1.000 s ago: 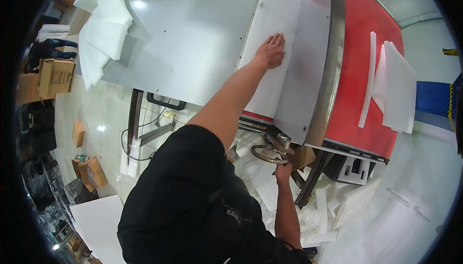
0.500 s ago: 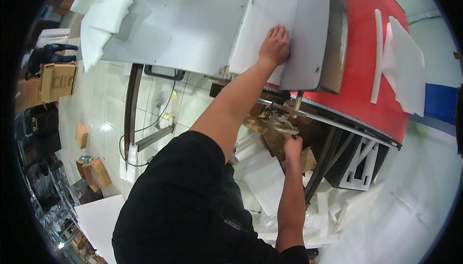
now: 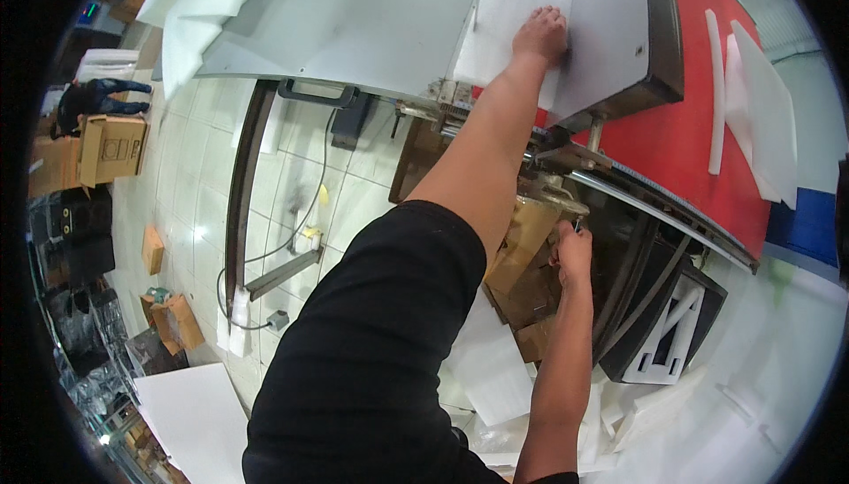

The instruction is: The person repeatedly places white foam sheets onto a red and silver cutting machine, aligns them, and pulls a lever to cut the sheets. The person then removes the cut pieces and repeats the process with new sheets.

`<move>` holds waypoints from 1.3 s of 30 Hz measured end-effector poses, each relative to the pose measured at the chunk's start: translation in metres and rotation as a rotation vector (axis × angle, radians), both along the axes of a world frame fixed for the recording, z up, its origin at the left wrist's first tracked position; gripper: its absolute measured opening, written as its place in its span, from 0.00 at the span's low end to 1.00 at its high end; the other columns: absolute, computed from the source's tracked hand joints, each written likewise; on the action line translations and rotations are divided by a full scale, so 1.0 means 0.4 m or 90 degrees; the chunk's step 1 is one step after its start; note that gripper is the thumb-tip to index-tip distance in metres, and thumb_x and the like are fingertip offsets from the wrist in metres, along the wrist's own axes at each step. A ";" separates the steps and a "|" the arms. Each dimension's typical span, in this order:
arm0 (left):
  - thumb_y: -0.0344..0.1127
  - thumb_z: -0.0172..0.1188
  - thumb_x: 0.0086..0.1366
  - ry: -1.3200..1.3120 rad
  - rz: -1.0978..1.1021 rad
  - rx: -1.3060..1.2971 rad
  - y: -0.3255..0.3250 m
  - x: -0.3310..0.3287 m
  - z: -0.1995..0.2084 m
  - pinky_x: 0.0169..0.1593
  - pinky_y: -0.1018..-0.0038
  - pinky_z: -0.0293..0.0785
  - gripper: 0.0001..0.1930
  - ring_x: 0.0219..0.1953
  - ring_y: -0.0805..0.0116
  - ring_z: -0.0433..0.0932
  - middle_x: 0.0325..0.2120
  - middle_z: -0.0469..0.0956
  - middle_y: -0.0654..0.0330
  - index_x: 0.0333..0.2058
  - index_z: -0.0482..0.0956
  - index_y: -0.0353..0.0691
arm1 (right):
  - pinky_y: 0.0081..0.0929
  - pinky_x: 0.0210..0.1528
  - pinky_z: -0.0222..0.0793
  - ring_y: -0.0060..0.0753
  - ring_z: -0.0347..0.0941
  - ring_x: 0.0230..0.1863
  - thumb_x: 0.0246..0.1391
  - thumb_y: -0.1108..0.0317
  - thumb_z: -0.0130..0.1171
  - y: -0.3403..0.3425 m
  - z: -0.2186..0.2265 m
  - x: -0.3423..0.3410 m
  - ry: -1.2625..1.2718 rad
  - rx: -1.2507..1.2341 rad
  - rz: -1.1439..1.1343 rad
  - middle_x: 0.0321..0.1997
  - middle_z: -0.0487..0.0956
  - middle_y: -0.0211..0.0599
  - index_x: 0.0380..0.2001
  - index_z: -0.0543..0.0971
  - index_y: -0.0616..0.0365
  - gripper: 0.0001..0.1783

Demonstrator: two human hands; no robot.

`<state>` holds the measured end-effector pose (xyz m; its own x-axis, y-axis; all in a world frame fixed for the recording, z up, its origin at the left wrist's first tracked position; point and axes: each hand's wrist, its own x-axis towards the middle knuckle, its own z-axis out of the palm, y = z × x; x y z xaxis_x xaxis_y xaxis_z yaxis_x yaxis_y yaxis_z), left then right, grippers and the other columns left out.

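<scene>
My left hand (image 3: pixel 541 34) rests on a white foam sheet (image 3: pixel 508 6), its fingers slightly bent and nothing visible in them. Right beside it is a grey metal block (image 3: pixel 610 24) with a dark side, spanning the table above a short post (image 3: pixel 595 134). Lower down, at the table's front edge, my right hand (image 3: pixel 573 252) is closed around a crank handle (image 3: pixel 577 226). That handle joins a metal crank (image 3: pixel 553 194) under the edge. The palm side of my right hand is hidden.
A grey tabletop (image 3: pixel 354 24) extends left and a red surface (image 3: pixel 699 130) right, with foam strips (image 3: pixel 715 95) on it. Beneath stand a metal leg (image 3: pixel 243 183), a loose cable and cardboard (image 3: pixel 522 280). A person (image 3: pixel 97 103) is by cartons at far left.
My view has shifted, so the table sits higher and farther right. The crank has turned, with my right hand still on its handle. My left hand stays on the foam sheet, fingers more bent.
</scene>
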<state>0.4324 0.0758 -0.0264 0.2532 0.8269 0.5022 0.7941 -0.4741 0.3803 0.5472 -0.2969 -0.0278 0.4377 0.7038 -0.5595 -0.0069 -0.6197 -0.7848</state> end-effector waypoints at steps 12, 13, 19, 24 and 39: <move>0.33 0.40 0.70 -0.084 0.031 -0.039 0.001 -0.011 0.047 0.74 0.68 0.56 0.22 0.70 0.62 0.63 0.66 0.68 0.56 0.57 0.77 0.39 | 0.35 0.18 0.62 0.29 0.67 0.16 0.56 0.61 0.60 0.003 -0.015 0.005 -0.092 0.044 0.039 0.17 0.70 0.32 0.23 0.72 0.60 0.15; 0.33 0.40 0.70 -0.067 0.035 -0.037 0.009 -0.017 0.048 0.73 0.68 0.57 0.22 0.70 0.62 0.64 0.66 0.69 0.56 0.57 0.77 0.39 | 0.35 0.18 0.62 0.29 0.66 0.16 0.55 0.61 0.60 0.008 -0.019 0.007 -0.084 0.048 0.041 0.17 0.70 0.32 0.23 0.71 0.60 0.15; 0.32 0.43 0.69 -0.072 0.046 -0.026 -0.016 -0.020 0.061 0.72 0.66 0.61 0.21 0.69 0.61 0.65 0.63 0.71 0.56 0.57 0.77 0.40 | 0.28 0.16 0.59 0.22 0.59 0.14 0.56 0.60 0.58 -0.005 -0.011 -0.006 -0.045 0.044 0.037 0.15 0.63 0.23 0.21 0.68 0.52 0.15; 0.33 0.43 0.70 -0.046 0.034 -0.032 0.005 -0.015 0.042 0.72 0.66 0.60 0.21 0.69 0.61 0.64 0.64 0.70 0.57 0.57 0.76 0.41 | 0.33 0.18 0.65 0.28 0.66 0.16 0.56 0.63 0.59 -0.003 -0.017 0.001 -0.073 0.021 0.010 0.18 0.70 0.31 0.21 0.71 0.60 0.15; 0.29 0.49 0.64 0.005 -0.035 -0.115 -0.008 -0.020 -0.005 0.75 0.64 0.53 0.25 0.71 0.58 0.61 0.67 0.66 0.49 0.60 0.71 0.34 | 0.33 0.15 0.64 0.28 0.60 0.11 0.57 0.63 0.57 -0.013 -0.021 0.020 0.013 -0.088 -0.004 0.12 0.64 0.31 0.28 0.65 0.59 0.14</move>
<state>0.4244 0.0726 -0.0283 0.3043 0.8882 0.3442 0.7722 -0.4416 0.4569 0.5551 -0.3022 -0.0362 0.4286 0.6173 -0.6597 -0.0263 -0.7214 -0.6921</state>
